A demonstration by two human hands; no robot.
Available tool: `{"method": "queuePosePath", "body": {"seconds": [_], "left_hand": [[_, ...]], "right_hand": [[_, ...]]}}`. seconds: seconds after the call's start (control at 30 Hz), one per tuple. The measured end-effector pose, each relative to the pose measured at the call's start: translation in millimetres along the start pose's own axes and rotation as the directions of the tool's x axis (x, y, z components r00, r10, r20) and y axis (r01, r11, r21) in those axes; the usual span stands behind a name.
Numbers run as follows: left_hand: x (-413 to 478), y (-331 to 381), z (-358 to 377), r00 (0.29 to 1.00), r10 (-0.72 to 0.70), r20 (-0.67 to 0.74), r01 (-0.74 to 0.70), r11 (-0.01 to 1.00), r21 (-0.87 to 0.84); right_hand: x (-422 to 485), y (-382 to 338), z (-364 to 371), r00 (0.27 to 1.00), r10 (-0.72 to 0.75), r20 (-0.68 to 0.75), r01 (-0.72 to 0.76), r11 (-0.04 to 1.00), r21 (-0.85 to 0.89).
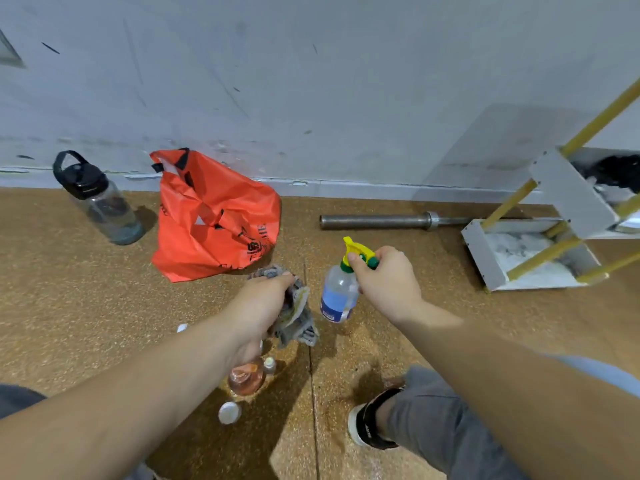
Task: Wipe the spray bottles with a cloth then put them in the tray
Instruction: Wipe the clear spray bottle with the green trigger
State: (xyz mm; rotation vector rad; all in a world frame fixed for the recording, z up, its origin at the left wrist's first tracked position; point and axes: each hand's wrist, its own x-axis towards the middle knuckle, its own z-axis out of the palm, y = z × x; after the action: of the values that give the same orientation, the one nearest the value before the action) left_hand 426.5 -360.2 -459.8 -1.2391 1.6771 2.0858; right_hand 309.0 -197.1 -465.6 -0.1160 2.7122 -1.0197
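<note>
Clear glossy plastic spray bottle (338,296), frayed grey cloth (297,313), dull metal bar (381,221), speckled rough floor (104,306)

At our ten o'clock a clear, black-capped water bottle (98,199) stands left of the orange plastic bag (214,216); at one o'clock a grey steel bar (377,221) lies along the wall (311,81), the white tiered tray (479,258) at its right end.

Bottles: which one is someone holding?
The spray bottle with the yellow-green top, gripped by the right hand; the black-lidded water bottle and the orange bottle stand on the floor.
</note>
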Motion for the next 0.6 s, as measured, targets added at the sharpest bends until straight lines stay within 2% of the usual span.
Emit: {"method": "queuePosePath", "body": {"seconds": [0.1, 0.2, 0.27, 0.33, 0.47, 0.6], "left_hand": [[15.7, -8.9, 14.0, 0.998, -0.05, 0.035, 0.045, 0.993, 0.107], [51.5, -26.5, 27.0, 0.991, -0.105, 0.079, 0.089, 0.979, 0.182], [44.1, -17.2, 41.2, 0.99, -0.126, 0.066, 0.107, 0.965, 0.239], [39.9, -13.0, 54.5, 0.997, -0.07, 0.034, 0.058, 0.959, 0.276], [56.3, -23.2, 72.3, 1.0, -0.013, -0.003, 0.014, 0.947, 0.32], [67.0, -25.7, 88.6, 0.996, 0.005, 0.089, -0.036, 0.938, 0.346]], "right_hand": [[20.3, 34.9, 7.3, 0.978, 0.208, -0.015, -0.203, 0.966, 0.162], [34.6, 71.4, 10.3, 0.908, 0.419, -0.025, -0.397, 0.876, 0.273], [44.9, 92.9, 8.4, 0.859, 0.511, -0.019, -0.488, 0.831, 0.268], [56.4, 110.3, 4.3, 0.81, 0.586, -0.001, -0.571, 0.79, 0.223], [76.6, 144.8, 1.4, 0.742, 0.67, -0.022, -0.647, 0.724, 0.241], [88.1, 162.1, 8.5, 0.724, 0.687, -0.062, -0.625, 0.692, 0.361]]}}
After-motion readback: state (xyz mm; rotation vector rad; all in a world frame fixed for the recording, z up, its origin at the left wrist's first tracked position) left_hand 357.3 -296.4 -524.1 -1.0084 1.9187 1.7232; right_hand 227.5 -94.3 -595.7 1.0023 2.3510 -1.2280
